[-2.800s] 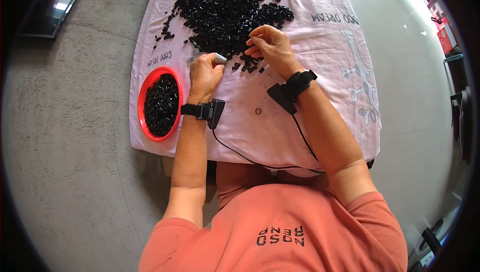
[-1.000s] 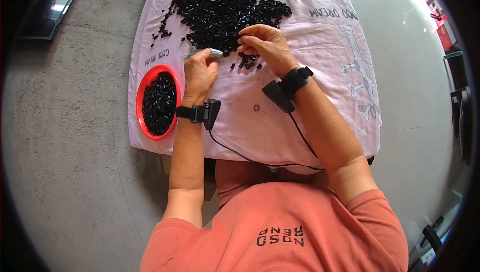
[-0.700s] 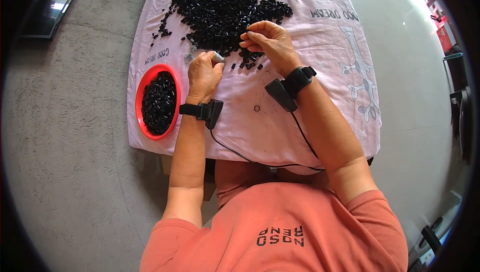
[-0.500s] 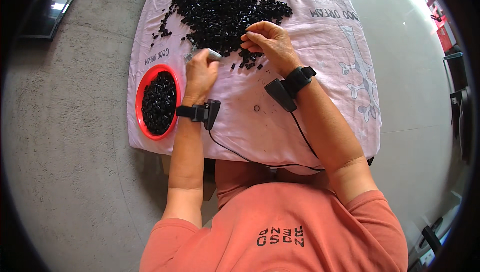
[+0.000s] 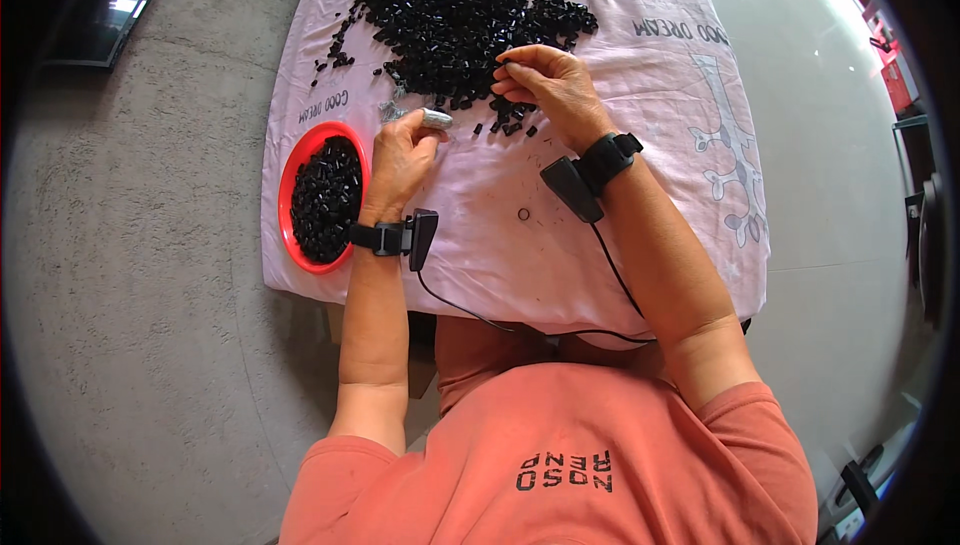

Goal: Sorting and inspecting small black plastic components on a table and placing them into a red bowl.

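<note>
From my remote seat I look down over an orange shirt (image 5: pixel 560 455) at six o'clock, both forearms reaching up toward a desk (image 5: pixel 650 245) draped in a pale pink printed cloth (image 5: pixel 660 145). Each wrist wears a black strap with a small black unit; a thin cable (image 5: pixel 500 320) runs from them back over the near edge of the cloth. A tiny dark ring (image 5: pixel 523 214) lies alone on the cloth between the two wrists.

At nine o'clock of centre, the left hand (image 5: pixel 400 160) is closed around a small silvery piece (image 5: pixel 433 118) that juts from the fingertips toward the pile. Just to its left, touching the cloth's edge, sits a red bowl (image 5: pixel 290 180) filled with small black parts.

Toward twelve o'clock, the right hand (image 5: pixel 550 85) has thumb and fingers pinched together at the near edge of the heap; I cannot tell for certain what is between them. The two hands are apart, a few stray black bits lying between them.

Farthest out, at twelve o'clock, the heap of small black parts (image 5: pixel 450 5) spreads across the cloth, with loose ones trailing off toward eleven. Grey concrete floor (image 5: pixel 130 275) fills the left side.
</note>
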### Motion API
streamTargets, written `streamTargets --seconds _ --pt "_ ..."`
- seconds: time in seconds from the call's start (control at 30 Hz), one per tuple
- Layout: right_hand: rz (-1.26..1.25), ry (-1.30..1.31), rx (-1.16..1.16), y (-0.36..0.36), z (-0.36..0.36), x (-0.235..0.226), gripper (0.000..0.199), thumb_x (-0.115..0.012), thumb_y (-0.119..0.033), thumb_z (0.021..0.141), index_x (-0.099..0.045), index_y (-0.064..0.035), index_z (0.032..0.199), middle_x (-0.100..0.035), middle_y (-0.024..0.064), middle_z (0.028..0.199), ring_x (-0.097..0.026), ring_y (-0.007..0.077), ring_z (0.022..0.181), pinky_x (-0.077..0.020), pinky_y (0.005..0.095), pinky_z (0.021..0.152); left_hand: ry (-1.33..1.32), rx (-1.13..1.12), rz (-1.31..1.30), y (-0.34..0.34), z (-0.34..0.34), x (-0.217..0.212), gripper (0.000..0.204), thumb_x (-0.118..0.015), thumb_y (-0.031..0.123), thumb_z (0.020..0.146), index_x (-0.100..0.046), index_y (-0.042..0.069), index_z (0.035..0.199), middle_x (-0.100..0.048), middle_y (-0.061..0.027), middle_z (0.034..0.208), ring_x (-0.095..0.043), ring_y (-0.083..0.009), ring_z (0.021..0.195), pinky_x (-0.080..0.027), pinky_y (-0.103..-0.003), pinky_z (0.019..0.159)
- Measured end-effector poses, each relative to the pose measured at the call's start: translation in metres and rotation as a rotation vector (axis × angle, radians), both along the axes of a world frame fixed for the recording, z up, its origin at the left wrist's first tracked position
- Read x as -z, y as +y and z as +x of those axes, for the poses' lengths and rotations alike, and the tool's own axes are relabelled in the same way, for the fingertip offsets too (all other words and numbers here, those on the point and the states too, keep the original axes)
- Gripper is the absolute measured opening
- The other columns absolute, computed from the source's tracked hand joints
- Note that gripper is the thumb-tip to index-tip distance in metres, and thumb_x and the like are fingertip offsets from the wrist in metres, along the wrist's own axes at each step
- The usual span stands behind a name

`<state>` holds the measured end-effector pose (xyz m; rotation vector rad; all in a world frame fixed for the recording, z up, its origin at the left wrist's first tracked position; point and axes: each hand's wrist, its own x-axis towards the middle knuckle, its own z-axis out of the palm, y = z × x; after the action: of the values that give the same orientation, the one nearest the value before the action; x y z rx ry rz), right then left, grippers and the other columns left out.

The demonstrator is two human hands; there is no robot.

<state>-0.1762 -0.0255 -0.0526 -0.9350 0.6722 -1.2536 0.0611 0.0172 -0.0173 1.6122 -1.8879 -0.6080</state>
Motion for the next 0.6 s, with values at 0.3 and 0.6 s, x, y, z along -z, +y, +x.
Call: streamTargets --seconds 0.3,0.6 --pt "-0.012 0.010 -0.021 0.001 -0.002 -0.001 0.017 -0.061 -0.011 0.099 -0.065 -0.0029 0.114 -0.071 0.0099 0.101 -0.072 0.0160 0.089 -0.0593 0.0252 0.078 -0.159 -0.070 0.001 0.020 -0.002 -0.006 0.016 -0.060 0.002 0.085 -0.070 0.001 0.097 -0.073 -0.0053 0.083 -0.068 -0.0113 0.077 -0.053 -0.028 0.072" --pt "-0.013 0.048 -0.036 0.000 0.001 -0.001 0.016 -0.061 -0.010 0.098 -0.064 -0.0022 0.112 -0.071 0.0097 0.100 -0.072 0.0170 0.088 -0.0594 0.0247 0.077 -0.156 -0.067 -0.096 0.016 -0.009 -0.004 0.019 -0.062 0.004 0.084 -0.070 0.003 0.101 -0.073 -0.0091 0.083 -0.069 -0.0132 0.075 -0.054 -0.029 0.071"
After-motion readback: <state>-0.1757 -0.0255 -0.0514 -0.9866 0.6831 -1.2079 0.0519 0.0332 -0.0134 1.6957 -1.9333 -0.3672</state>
